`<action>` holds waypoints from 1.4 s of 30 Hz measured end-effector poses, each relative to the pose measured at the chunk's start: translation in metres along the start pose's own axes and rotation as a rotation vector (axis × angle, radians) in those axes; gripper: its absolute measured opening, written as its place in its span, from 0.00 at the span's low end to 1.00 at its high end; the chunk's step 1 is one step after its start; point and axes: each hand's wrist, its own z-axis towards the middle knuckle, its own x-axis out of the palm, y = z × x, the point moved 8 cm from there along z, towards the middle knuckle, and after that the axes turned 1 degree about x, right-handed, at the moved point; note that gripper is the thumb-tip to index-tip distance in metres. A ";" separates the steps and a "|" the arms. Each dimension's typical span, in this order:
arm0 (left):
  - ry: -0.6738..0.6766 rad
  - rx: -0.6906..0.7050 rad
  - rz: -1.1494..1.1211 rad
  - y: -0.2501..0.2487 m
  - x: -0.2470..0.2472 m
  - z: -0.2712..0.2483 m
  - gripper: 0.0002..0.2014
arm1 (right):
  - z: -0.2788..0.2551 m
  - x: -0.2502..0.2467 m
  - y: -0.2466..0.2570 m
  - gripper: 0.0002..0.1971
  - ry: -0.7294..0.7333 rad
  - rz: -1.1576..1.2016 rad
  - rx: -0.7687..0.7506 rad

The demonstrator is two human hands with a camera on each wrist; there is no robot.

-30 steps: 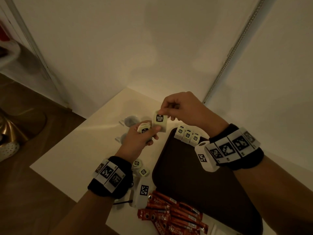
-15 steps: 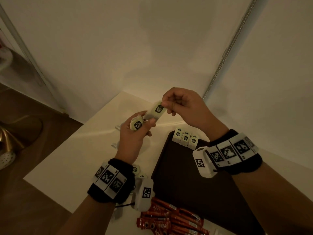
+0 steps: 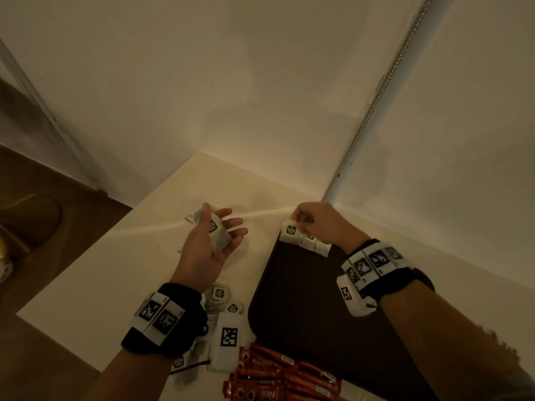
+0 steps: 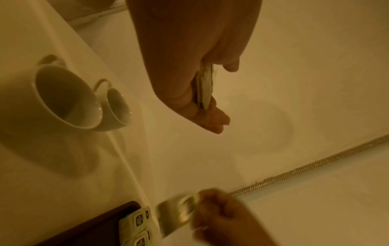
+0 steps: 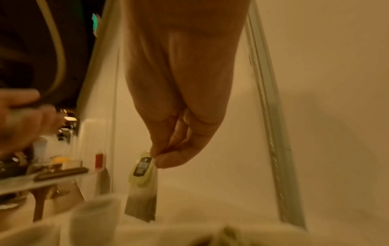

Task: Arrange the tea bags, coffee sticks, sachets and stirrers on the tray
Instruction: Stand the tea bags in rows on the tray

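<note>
My right hand pinches a tea bag by its top, at the far left corner of the dark brown tray. It sits at the left end of a row of tea bags along the tray's far edge. The right wrist view shows finger and thumb on the bag's tag. My left hand lies palm up over the table, its thumb pressing a few tea bags against the fingers; the left wrist view shows them edge-on.
Loose tea bags lie on the white table left of the tray. Red coffee sticks are piled at the near edge. Two white cups lie on their sides beyond my left hand. Walls close the far corner.
The hands have parted. My right hand took one tea bag from the left and carried it down to the tray's far left corner. The left hand sank and turned palm up.
</note>
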 end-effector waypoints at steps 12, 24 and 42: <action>0.054 -0.146 -0.025 0.019 0.002 0.011 0.31 | 0.040 0.046 -0.116 0.06 -0.141 -0.078 0.281; 0.075 -0.227 0.042 0.033 0.004 0.022 0.36 | 0.055 0.038 -0.134 0.07 -0.268 -0.040 0.337; 0.213 -0.267 0.135 0.033 0.039 0.005 0.36 | -0.006 0.004 0.102 0.05 -0.145 0.107 -0.445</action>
